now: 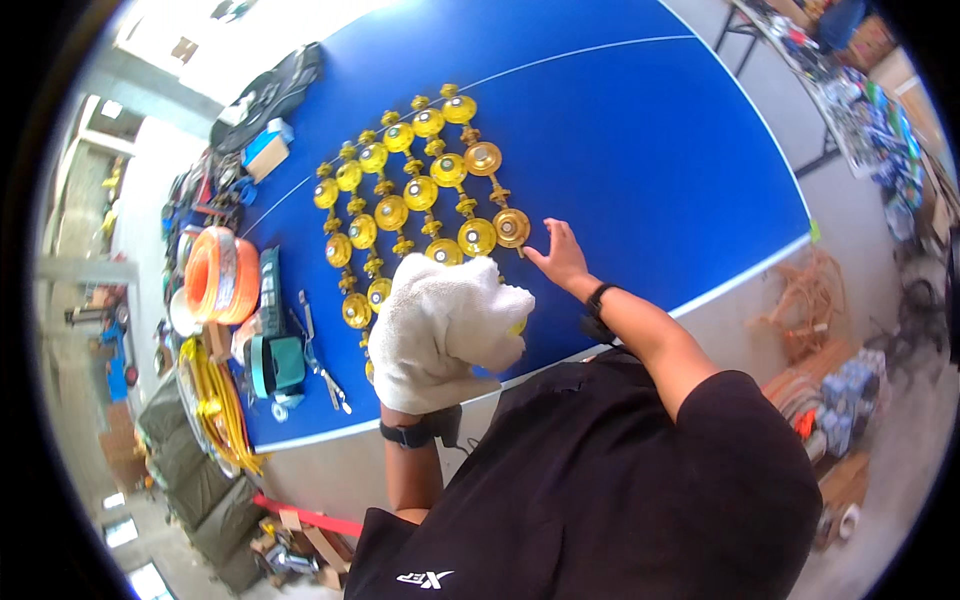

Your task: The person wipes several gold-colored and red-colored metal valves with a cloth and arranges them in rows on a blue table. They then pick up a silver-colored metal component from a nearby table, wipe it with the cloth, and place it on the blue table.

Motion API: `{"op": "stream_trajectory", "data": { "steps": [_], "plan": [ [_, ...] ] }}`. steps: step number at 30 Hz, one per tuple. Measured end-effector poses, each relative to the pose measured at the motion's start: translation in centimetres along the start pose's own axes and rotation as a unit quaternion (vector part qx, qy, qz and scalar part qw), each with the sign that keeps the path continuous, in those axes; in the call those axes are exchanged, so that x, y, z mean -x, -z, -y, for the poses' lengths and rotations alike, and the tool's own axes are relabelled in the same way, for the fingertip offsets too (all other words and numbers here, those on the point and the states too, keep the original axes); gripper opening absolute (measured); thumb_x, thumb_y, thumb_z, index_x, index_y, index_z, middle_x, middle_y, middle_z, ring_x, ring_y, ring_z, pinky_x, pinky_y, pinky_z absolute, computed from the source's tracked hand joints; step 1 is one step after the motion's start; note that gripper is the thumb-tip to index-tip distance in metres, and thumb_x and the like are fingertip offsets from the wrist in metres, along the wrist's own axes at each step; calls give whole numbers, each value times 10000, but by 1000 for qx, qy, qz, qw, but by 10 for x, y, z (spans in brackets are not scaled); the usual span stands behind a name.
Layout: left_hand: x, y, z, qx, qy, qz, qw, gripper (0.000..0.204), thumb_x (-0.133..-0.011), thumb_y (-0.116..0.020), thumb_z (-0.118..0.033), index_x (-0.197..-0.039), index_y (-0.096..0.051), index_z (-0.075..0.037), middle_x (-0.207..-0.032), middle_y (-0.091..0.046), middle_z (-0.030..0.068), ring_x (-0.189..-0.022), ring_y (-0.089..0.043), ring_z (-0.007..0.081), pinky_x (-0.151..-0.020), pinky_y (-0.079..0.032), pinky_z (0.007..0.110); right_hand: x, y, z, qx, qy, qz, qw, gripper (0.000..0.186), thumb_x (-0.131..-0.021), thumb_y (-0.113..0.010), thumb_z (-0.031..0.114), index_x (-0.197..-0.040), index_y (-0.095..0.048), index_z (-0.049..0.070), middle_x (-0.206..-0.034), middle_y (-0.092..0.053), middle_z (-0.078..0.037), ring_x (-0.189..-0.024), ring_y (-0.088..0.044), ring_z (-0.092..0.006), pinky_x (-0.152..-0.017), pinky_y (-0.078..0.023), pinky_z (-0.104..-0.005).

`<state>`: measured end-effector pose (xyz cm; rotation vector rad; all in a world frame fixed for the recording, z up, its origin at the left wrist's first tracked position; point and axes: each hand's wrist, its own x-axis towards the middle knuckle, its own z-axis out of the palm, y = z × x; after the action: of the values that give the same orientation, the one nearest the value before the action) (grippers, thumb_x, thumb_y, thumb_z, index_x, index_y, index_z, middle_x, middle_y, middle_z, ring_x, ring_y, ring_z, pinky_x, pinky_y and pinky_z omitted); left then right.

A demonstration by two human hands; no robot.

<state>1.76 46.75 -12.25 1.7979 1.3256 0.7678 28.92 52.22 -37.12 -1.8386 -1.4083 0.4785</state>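
Note:
My left hand (440, 345) is wrapped in a white towel (420, 310) raised over the near part of the table. Its fingers are hidden under the cloth, and a bit of yellow peeks out at the towel's right edge. Rows of yellow, disc-shaped gas regulators (420, 192) lie on the blue table, some covered by the towel. My right hand (562, 255) is open, fingers apart and holding nothing. It hovers just right of an amber-toned regulator (511, 228) at the right end of a row.
An orange hose coil (222, 275), a teal case (277, 366), hand tools (322, 360) and a yellow hose (212, 410) crowd the table's left side. A black bag (270, 95) lies at the far left. Tan rope (808, 300) hangs beyond the right edge, near a cluttered side table (850, 140).

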Motion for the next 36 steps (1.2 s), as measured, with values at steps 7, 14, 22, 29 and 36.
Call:
{"op": "stream_trajectory", "data": {
  "steps": [7,14,22,29,36],
  "plan": [
    [-42,-3,40,76,-70,156,982,711,-541,-856,-310,-1140,-597,-28,-1046,-642,105,-976,-594,243,-826,-476,363,171,84,-14,135,-149,-43,979,386,-866,-666,191,-1212,-522,97,-1052,-595,-92,-930,-629,-309,-744,-541,-435],
    [-54,-59,7,151,-177,333,914,679,-566,-840,-297,-1142,-599,-30,-1046,-642,100,-978,-588,233,-827,-472,355,364,84,-28,145,-513,-141,834,282,-880,-656,314,-961,-655,44,-836,-719,-145,-767,-710,-309,-728,-553,-455],
    [-23,-100,-67,156,-347,473,795,643,-594,-822,-281,-1144,-601,-32,-1047,-642,94,-979,-582,221,-828,-467,347,544,21,46,-107,-656,-215,716,291,-818,-587,233,-748,-696,-27,-631,-665,-175,-575,-660,-328,-589,-527,-448],
    [71,-100,-75,126,-415,595,676,612,-618,-806,-268,-1145,-602,-35,-1048,-642,89,-981,-577,211,-828,-463,340,667,-82,123,-190,-769,-259,552,374,-916,-548,348,-894,-691,3,-716,-690,-115,-611,-676,-254,-594,-526,-421],
    [224,-84,-63,83,-462,705,532,580,-642,-789,-255,-1147,-604,-37,-1049,-642,84,-982,-571,201,-829,-458,333,778,-251,251,-207,-767,-539,281,431,-936,-537,374,-906,-714,-18,-827,-704,-235,-749,-693,-398,-705,-545,-489]
  ]
}}
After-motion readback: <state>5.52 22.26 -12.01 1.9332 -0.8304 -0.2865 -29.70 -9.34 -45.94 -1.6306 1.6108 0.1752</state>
